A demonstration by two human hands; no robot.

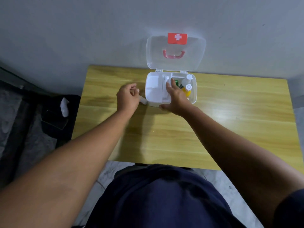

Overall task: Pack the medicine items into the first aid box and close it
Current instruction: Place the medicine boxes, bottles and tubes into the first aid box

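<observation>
The white first aid box (194,89) stands open at the far edge of the table, its clear lid (176,53) with a red cross label and pink handle leaning back against the wall. Inside, a white divided tray (153,86) fills the left half, and two bottles with white caps (187,83) stand on the right, one of them yellow, beside something green. My right hand (176,97) reaches into the middle of the box, fingers spread on a white item, thumb on the front wall. My left hand (129,97) is curled just left of the box around a small white tube (143,101).
The wooden table (181,132) ends close to my body and butts against the grey wall. Left of it, on the floor, a dark bag (57,116) holds a white object. The right part of the tabletop shows a light glare.
</observation>
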